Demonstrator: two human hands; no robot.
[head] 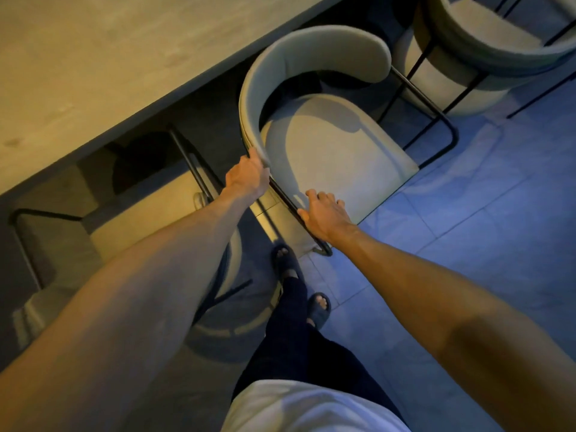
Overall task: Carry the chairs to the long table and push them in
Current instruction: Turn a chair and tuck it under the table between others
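Observation:
A grey upholstered chair (330,145) with a curved backrest and a thin black metal frame stands beside the long wooden table (93,63), its backrest toward the table edge and its seat facing the open floor. My left hand (247,176) grips the near end of the curved backrest. My right hand (324,213) holds the black frame bar at the seat's near corner, fingers spread over the seat edge. The chair looks slightly tilted.
Another grey chair (486,39) stands at the upper right by the table. A third chair (131,219) sits pushed partly under the table at left, behind my left forearm. My feet in dark slippers (318,307) stand on the tiled floor (467,229).

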